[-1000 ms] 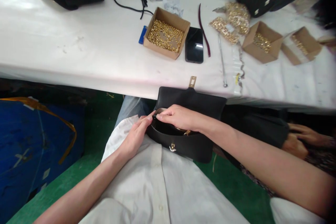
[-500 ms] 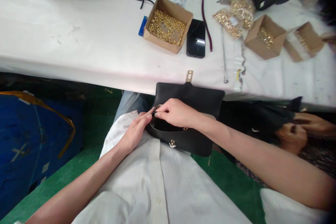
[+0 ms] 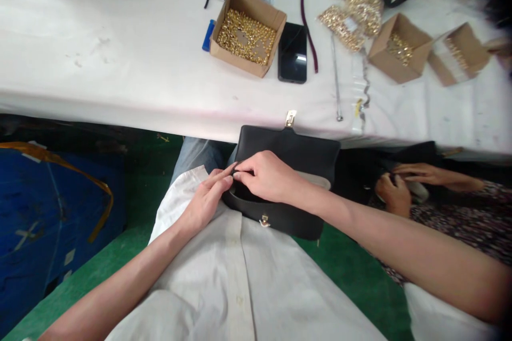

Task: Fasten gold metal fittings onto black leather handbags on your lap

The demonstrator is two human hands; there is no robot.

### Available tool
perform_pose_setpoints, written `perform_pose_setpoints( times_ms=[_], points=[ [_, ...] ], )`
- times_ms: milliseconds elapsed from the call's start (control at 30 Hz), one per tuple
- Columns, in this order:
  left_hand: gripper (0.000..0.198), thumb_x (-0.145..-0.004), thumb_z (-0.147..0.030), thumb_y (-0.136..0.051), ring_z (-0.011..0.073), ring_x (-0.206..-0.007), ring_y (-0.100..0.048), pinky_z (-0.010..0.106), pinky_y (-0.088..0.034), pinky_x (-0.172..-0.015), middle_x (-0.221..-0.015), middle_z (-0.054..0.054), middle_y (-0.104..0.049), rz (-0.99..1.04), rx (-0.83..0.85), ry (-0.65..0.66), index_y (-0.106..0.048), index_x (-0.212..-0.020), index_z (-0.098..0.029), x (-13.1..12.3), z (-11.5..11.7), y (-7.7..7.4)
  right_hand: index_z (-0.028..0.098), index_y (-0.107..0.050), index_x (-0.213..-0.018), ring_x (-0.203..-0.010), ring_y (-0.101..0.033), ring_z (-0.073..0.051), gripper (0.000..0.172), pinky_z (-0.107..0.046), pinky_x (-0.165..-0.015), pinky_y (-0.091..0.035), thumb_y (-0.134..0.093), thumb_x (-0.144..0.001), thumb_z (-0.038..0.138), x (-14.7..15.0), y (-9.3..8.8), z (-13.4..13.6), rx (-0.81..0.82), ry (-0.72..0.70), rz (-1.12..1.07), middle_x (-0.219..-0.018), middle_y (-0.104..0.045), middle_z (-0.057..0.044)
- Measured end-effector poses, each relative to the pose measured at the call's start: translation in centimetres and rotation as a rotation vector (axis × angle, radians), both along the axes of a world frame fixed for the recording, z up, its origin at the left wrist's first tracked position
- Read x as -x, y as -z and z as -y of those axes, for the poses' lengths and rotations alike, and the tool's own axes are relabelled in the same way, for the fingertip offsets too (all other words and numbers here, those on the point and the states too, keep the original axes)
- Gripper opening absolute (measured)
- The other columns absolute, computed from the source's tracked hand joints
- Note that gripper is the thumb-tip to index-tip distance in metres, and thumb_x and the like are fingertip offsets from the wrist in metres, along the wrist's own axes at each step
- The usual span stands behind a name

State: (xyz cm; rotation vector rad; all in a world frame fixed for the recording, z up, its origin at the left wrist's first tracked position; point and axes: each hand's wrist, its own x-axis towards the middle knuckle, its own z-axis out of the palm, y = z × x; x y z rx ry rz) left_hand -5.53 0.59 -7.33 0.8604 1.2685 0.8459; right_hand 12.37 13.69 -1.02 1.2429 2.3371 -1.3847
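A small black handbag (image 3: 298,154) with a gold clasp rests on my lap, its flap folded back against the table edge. My left hand (image 3: 205,200) holds the bag's left end, fingers pressed together at the rim. My right hand (image 3: 266,176) pinches the same left corner of the opening from above; what lies between its fingertips is too small to make out. A gold lock fitting (image 3: 263,220) shows on the bag's front.
On the white table (image 3: 120,74) stand a cardboard box of gold fittings (image 3: 247,38), a black phone (image 3: 293,53), two more small boxes (image 3: 399,42) and loose gold hardware (image 3: 356,16). Another person's hands (image 3: 400,184) work at the right. A blue bin (image 3: 52,213) stands at the left.
My right hand has curled tighter at the bag's left corner, and the flap's pale lining now shows. The other person's hands at the right have shifted.
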Motion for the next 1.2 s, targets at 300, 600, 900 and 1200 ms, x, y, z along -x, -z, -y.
perform_pose_setpoints(
  times_ms=[300,600,900,1200],
  points=[
    [0.051,-0.116,-0.037,-0.051,0.0291,-0.129,-0.062,0.04,-0.041,-0.113,-0.13,0.005,-0.07,0.01,0.009,0.025,-0.065,-0.164,-0.029,-0.8,0.3,-0.2,0.024,-0.09,-0.086,-0.074,-0.067,-0.018,0.02,-0.035,-0.064,-0.036,-0.075,-0.099,0.026,-1.0,0.4,1.3,-0.111,0.024,0.056,-0.08,-0.08,-0.002],
    [0.05,-0.116,-0.036,-0.053,0.0279,-0.127,-0.062,0.038,-0.041,-0.112,-0.128,0.005,-0.069,-0.009,0.0,0.023,-0.065,-0.164,-0.029,-1.1,0.4,-0.7,0.022,-0.092,-0.102,-0.092,-0.079,-0.029,0.021,-0.04,-0.071,-0.041,-0.072,-0.1,0.028,-0.7,0.0,2.7,-0.38,-0.062,0.161,-0.1,-0.086,-0.008],
    [0.049,-0.116,-0.034,-0.052,0.0293,-0.124,-0.061,0.04,-0.042,-0.111,-0.124,0.006,-0.069,-0.002,-0.028,0.041,-0.069,-0.161,-0.029,-1.3,0.3,-1.2,0.024,-0.085,-0.085,-0.084,-0.076,-0.024,0.012,-0.037,-0.066,-0.034,-0.076,-0.091,0.028,-1.2,0.5,3.3,-0.299,0.041,0.091,-0.089,-0.084,-0.004],
    [0.051,-0.118,-0.045,-0.05,0.0313,-0.132,-0.06,0.045,-0.042,-0.121,-0.133,0.007,-0.069,-0.042,-0.045,0.062,-0.063,-0.167,-0.034,-1.4,0.0,-3.1,0.021,-0.071,-0.072,-0.068,-0.061,-0.018,0.022,-0.037,-0.065,-0.031,-0.076,-0.092,0.028,-1.5,-1.6,4.5,-0.301,0.169,0.034,-0.074,-0.074,-0.003]
  ],
)
